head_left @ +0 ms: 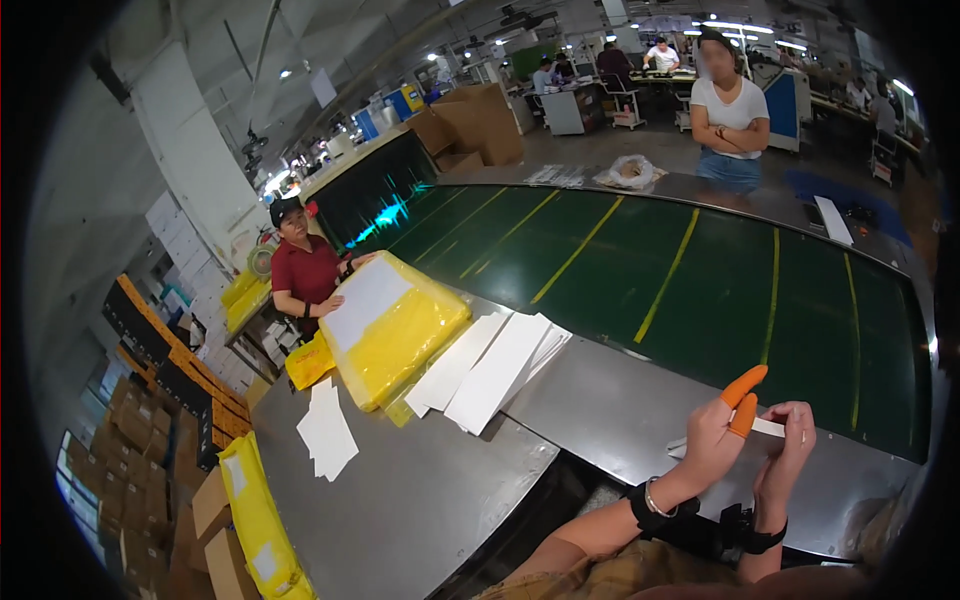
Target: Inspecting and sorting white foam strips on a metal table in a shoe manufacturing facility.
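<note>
My left hand [712, 442] is at the lower right, above the metal edge of the conveyor. Orange finger covers [743, 385] sit on two of its digits, one pointing up and away. Its other fingers are hidden behind the palm, where a white paper piece [768, 427] runs across toward my right hand. My right hand [792, 445] pinches the far end of that piece between curled fingers. More white paper [677, 448] shows beside the left hand's edge; whether it belongs to the same piece is unclear.
A green conveyor belt [590, 262] with yellow lines runs past the metal table [400, 510]. White card sheets [500, 375] lie beside a yellow-wrapped package [410, 335]. A person in a red shirt [303, 265] touches the package. Another person [732, 110] stands beyond the belt, arms folded.
</note>
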The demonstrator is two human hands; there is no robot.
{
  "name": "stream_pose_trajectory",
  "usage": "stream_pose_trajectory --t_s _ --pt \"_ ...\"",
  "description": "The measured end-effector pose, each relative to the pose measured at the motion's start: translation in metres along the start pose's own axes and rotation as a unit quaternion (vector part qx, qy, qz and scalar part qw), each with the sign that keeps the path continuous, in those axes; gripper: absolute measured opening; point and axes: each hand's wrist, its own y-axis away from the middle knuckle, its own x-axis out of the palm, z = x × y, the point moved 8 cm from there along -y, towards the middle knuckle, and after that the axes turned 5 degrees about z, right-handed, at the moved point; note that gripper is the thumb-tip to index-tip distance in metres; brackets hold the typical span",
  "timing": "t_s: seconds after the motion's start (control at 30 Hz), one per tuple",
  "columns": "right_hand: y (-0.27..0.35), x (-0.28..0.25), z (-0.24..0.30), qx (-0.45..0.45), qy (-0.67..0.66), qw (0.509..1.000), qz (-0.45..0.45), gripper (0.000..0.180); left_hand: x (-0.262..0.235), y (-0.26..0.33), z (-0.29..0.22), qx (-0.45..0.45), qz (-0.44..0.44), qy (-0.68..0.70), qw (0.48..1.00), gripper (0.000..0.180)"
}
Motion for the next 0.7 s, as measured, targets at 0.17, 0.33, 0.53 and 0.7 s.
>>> stream_pose_trajectory --t_s 0.17,0.33,0.53,0.7 --pt "-0.002 0.006 0.001 -0.010 -0.009 1.000 0.007 0.024 -0.005 0.013 -0.002 0.043 -0.026 -0.030 0.998 0.038" --pt "-0.001 0.000 0.000 0.003 -0.022 0.999 0.024 0.021 0.001 0.019 -0.003 0.076 0.014 0.037 0.996 0.044" --pt "0.000 0.006 0.000 -0.002 -0.019 0.999 0.028 0.023 -0.007 0.018 -0.009 0.086 -0.007 -0.013 0.996 0.048" --pt "0.004 0.007 -0.010 0.015 0.024 0.999 0.027 0.031 -0.016 0.020 0.000 0.053 -0.019 -0.005 0.998 0.047"
